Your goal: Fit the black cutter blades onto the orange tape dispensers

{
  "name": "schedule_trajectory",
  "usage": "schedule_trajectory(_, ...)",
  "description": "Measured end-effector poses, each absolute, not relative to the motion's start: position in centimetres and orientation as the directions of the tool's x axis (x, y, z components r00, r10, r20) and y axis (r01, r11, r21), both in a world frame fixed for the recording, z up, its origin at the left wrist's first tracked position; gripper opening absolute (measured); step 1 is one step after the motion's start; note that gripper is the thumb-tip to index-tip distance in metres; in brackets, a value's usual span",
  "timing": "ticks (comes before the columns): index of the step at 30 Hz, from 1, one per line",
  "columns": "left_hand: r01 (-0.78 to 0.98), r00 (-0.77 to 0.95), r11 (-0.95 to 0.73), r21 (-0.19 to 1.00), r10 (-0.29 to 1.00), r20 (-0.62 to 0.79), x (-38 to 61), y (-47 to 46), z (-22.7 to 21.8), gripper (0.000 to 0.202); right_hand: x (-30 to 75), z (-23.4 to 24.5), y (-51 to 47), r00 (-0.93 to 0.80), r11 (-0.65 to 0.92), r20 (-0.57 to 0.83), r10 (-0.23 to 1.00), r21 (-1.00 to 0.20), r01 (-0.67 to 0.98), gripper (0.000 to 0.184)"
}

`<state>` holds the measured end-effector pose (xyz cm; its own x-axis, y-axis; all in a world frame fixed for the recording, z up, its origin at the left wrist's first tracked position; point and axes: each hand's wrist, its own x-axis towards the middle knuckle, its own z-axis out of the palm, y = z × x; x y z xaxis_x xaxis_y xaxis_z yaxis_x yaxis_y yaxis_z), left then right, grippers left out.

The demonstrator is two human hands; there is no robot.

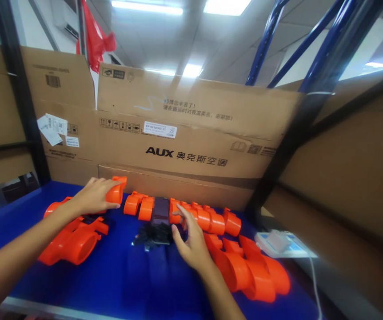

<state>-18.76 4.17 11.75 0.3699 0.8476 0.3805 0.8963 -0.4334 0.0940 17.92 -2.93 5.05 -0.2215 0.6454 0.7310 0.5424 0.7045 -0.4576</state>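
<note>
My left hand (100, 195) grips an orange plastic ring-shaped part (116, 192) with a tab on top, raised above the left side of the blue table. My right hand (191, 238) is over the middle, thumb and fingers apart. Its fingertips are beside an orange part (174, 206) at the end of a row; whether they touch cannot be made out. Left of its thumb lies a pile of small black pieces (153, 235), too blurred to name. Behind the pile stands a dark rectangular object (161, 210). Two similar orange parts (145, 208) sit left of that object.
Larger orange double-ring parts (73, 242) lie on the blue table (145, 284) at left, partly behind my left forearm. More orange parts (261, 275) lie at right. A cardboard panel (185, 133) closes off the back. A white power strip (285, 243) with a cable sits beyond the right edge.
</note>
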Motion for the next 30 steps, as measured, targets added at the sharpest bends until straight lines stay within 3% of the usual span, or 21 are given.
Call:
schedule_trajectory(4, 0.891, 0.42, -0.448, 0.074, 0.876, 0.237, -19.3, 5.6, 8.8, 0.077, 18.0, 5.0, -3.0, -0.23, 0.708, 0.726, 0.648, -0.462, 0.535, 0.06)
schedule_trajectory(8, 0.891, 0.431, -0.452, 0.052, 0.874, 0.225, -18.8, 6.1, 6.8, 0.081, 18.1, 5.1, -3.1, -0.245, 0.711, 0.717, 0.653, -0.468, 0.525, 0.054)
schedule_trajectory(12, 0.919, 0.375, -0.39, 0.06, 0.911, 0.171, -20.2, 6.9, 6.8, 0.097, 18.2, 5.1, -3.1, -0.182, 0.696, 0.726, 0.663, -0.508, 0.508, 0.053)
schedule_trajectory(20, 0.929, 0.344, -0.345, 0.131, 0.938, 0.033, -23.2, 7.4, 7.9, 0.09, 18.1, 5.0, -3.0, -0.122, 0.687, 0.741, 0.66, -0.53, 0.497, 0.051)
schedule_trajectory(24, 0.915, 0.386, -0.384, 0.12, 0.923, 0.014, -22.4, 7.6, 7.6, 0.087, 18.1, 4.8, -2.9, -0.113, 0.68, 0.741, 0.662, -0.53, 0.507, 0.047)
schedule_trajectory(30, 0.931, 0.365, -0.365, -0.016, 0.927, 0.083, -22.3, 7.4, 9.6, 0.086, 18.2, 4.7, -2.7, -0.101, 0.676, 0.745, 0.659, -0.528, 0.514, 0.048)
